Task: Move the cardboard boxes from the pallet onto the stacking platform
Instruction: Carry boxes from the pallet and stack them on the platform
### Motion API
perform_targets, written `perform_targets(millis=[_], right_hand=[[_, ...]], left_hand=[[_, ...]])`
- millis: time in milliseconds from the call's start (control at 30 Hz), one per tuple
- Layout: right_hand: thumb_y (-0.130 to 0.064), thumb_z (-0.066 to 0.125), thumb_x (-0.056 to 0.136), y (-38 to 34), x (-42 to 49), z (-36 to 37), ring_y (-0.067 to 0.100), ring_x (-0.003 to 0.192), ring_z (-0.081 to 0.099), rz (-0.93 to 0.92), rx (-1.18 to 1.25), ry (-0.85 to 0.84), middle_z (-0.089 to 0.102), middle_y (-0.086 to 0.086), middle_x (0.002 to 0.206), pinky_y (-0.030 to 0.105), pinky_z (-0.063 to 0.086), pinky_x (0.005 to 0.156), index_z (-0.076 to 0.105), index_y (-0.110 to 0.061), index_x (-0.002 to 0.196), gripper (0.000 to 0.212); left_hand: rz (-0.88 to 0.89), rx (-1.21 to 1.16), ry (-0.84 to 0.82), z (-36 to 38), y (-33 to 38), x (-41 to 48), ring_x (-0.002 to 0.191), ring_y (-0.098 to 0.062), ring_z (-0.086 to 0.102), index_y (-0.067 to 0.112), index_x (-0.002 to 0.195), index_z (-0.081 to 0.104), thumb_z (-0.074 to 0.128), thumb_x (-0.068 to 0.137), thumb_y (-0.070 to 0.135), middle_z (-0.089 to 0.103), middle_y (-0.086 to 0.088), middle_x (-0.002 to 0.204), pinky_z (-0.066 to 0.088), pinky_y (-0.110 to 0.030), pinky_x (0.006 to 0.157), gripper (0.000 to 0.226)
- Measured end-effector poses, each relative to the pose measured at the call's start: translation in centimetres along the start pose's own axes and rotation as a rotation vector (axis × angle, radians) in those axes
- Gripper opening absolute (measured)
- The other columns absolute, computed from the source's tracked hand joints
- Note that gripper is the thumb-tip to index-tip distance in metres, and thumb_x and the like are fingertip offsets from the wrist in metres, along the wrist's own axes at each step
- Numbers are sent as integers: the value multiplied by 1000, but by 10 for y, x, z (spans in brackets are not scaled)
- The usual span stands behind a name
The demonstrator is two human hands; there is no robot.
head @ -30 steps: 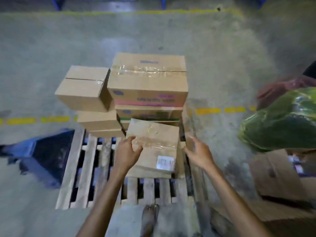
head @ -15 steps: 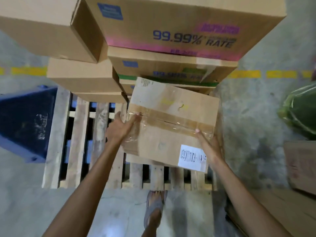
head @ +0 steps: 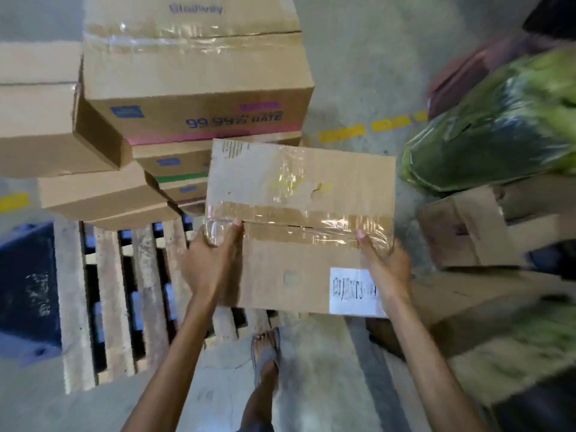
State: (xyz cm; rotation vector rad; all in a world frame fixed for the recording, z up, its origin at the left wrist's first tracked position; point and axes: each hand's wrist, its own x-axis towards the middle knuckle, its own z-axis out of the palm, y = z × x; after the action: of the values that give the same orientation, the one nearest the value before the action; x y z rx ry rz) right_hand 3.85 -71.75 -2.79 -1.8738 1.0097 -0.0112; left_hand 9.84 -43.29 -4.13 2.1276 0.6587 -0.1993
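At the far left sits a dark blue object [head: 28, 291]. Beside it, the wooden pallet [head: 109, 307] carries at least five stacked cardboard boxes. The top box [head: 199, 76] reads "99.99% RATE" in blue above a pink band (the word on its lid is too blurred to read). The left hand [head: 212, 263] grips the left edge of one held box [head: 299, 222], thumb on the clear tape. This box is in the air, over the pallet's near right corner and in front of the stack. The right hand [head: 386, 266] clasps its right edge. A single white label [head: 355, 291] shows illegible dark print. One green wrapped bundle [head: 498, 135] lies at the right.
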Motion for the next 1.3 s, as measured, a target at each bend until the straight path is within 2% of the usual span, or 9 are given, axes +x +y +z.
perform_targets(millis=[133, 233, 367, 467, 633, 733, 933, 1067, 1300], right_hand=[[-67, 77, 75, -41, -65, -140, 4, 98, 69, -35, 118, 210, 73, -15, 105, 38, 56, 95, 67, -33, 112, 51], [-70, 73, 76, -47, -121, -246, 6, 104, 68, -47, 171, 428, 74, -13, 110, 38, 55, 98, 66, -32, 123, 61], [-81, 63, 75, -13, -185, -351, 15, 102, 70, 45, 134, 637, 74, -10, 109, 44, 56, 96, 64, -35, 125, 68], [-90, 55, 71, 37, -255, -418, 21, 100, 71, 184, 125, 777, 75, -6, 106, 46, 56, 93, 64, -32, 124, 80], [-79, 55, 82, 123, -369, -485, 29, 98, 68, 412, 84, 888, 70, 0, 95, 42, 54, 85, 63, -27, 100, 56], [-75, 56, 85, 175, -438, -517, 30, 97, 66, 549, 100, 958, 67, -2, 87, 39, 51, 82, 62, -28, 99, 50], [-84, 52, 79, 269, -528, -567, 33, 101, 67, 714, 152, 1050, 73, 8, 101, 46, 53, 91, 70, -15, 100, 74], [-84, 57, 76, 333, -558, -618, 31, 99, 68, 745, 209, 1071, 73, 8, 104, 44, 54, 91, 70, -17, 105, 74], [-95, 49, 65, 468, -536, -741, 27, 92, 71, 679, 203, 980, 74, 5, 100, 47, 58, 88, 67, -19, 103, 87]], left_hand=[[168, -84, -121, 1, 98, -82, 85, -18, 65, 29, 100, 73, 61, 79, 78, 71, 10, 87, 48, -36, 78, 55], [352, -105, -302, 14, 174, -158, 89, -22, 65, 27, 107, 73, 63, 83, 71, 67, 9, 90, 43, -32, 77, 51], [587, 15, -496, 39, 235, -250, 93, -32, 64, 16, 111, 72, 58, 85, 74, 70, -8, 94, 40, -34, 77, 65], [672, 97, -683, 72, 259, -331, 87, -35, 72, 14, 98, 73, 52, 73, 91, 76, -13, 83, 55, -37, 78, 84], [968, 300, -892, 105, 246, -468, 92, -40, 71, 8, 98, 76, 49, 78, 86, 76, -21, 93, 50, -36, 71, 85], [1032, 328, -1111, 133, 210, -546, 87, -37, 74, 8, 91, 76, 42, 65, 100, 77, -17, 88, 60, -47, 74, 102], [1197, 577, -1263, 145, 169, -684, 97, -36, 70, 7, 96, 74, 47, 84, 81, 75, -11, 100, 47, -33, 71, 79], [1186, 632, -1295, 173, 141, -764, 100, -34, 68, 8, 103, 70, 48, 85, 79, 72, -10, 105, 49, -35, 77, 77], [1117, 631, -1191, 255, 105, -892, 86, -29, 61, 9, 85, 60, 49, 89, 75, 62, -2, 83, 45, -34, 73, 66]])
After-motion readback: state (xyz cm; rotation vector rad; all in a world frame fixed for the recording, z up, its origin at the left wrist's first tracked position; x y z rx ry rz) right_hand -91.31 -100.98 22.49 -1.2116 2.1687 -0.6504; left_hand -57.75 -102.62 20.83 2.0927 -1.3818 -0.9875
